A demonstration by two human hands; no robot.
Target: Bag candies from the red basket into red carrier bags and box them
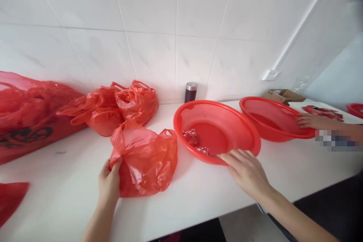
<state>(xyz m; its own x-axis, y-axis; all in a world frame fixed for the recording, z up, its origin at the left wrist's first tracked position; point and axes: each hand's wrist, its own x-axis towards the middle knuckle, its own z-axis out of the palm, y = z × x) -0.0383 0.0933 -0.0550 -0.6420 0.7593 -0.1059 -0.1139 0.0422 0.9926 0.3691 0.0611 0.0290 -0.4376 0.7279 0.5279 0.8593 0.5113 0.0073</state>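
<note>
Holding the red plastic bag (149,162) at its left edge: left hand (110,179), thumb and fingers pinched on the film. Bag sits on the white table (76,185), slightly crumpled, just left of the near red basket (217,136). Right hand (248,172) is over the basket's near rim, fingers curled at the edge; can't tell if they clench the rim or something small behind it. Inside the basket, on the near-left side: a couple of small red-and-white dotted pieces (190,137), partly hidden by the rim.

Behind the bag: two filled red bags (137,100) side by side, near the tiled wall (150,56). Far left: large red bag (45,121) with black print. Dark tumbler (191,93), silver lid, upright behind the basket. Second red basket (263,121) to the right, co-worker's hand (314,121) at its right rim, grip unclear. Cardboard box (283,95) behind that, below the wall socket (271,75).
</note>
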